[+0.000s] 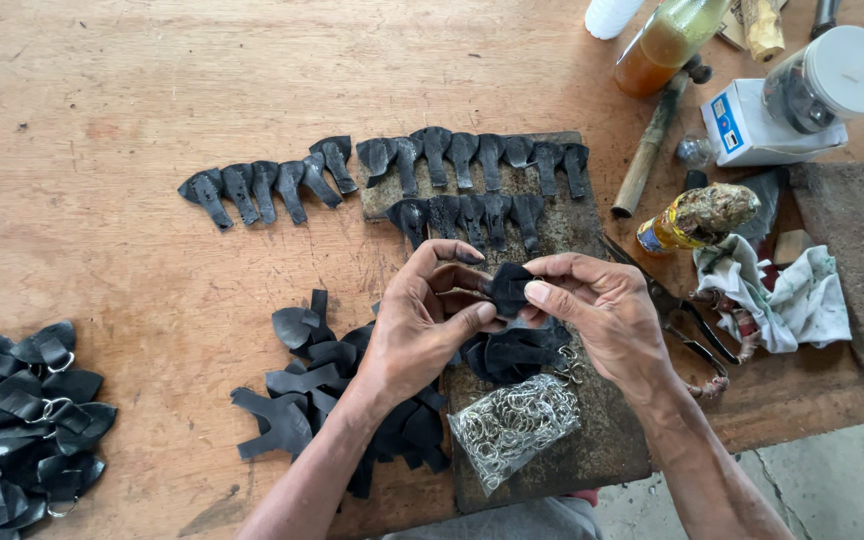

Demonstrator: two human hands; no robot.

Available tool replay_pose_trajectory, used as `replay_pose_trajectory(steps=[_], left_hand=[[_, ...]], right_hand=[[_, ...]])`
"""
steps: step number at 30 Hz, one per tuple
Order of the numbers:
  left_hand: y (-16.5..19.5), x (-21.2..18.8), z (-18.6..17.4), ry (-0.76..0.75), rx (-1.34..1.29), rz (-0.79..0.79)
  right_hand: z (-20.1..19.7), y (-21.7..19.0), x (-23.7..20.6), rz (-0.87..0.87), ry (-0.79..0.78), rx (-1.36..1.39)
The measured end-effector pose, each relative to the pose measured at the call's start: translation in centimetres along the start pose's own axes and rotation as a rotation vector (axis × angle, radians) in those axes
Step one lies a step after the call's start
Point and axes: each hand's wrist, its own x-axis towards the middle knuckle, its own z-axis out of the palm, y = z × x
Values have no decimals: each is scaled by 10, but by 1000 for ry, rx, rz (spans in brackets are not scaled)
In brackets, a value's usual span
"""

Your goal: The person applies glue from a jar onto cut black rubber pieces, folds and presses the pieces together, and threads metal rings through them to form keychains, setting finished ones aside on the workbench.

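Note:
My left hand (420,322) and my right hand (602,312) meet over a dark work board (572,440), both pinching one small black leather piece (508,286) between thumbs and fingers. Under the hands lies a loose pile of black cut leather shapes (322,395). A clear bag of metal rings (512,425) rests on the board just below my hands. Two rows of black folded leather pieces (472,165) are laid out beyond the hands, running left onto the wooden table (102,150).
A heap of finished black pieces with rings (12,420) lies at the left edge. At the right are pliers (687,315), a crumpled cloth (797,295), a glue-smeared bottle (697,215), a hammer (652,140), an amber bottle (667,40), a white box (752,125) and a lidded jar (832,75).

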Motion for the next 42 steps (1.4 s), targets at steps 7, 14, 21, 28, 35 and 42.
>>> replay_pose_trajectory(steps=[7,14,21,28,35,42], left_hand=[[13,5,-7,188,164,5],[22,3,-11,226,136,53],[18,3,-12,217,131,41],[14,3,-12,218,154,39],[10,2,1,67,403,-9],[10,-1,24,144,557,91]], right_hand=[[3,-8,-3,-28,54,-89],[5,-12,-5,-45,84,-139],[9,-14,-7,-9,116,-168],[8,-11,-6,-36,91,-147],[12,-11,-7,-15,92,-236],[26,-10,-16,-129,82,-380]])
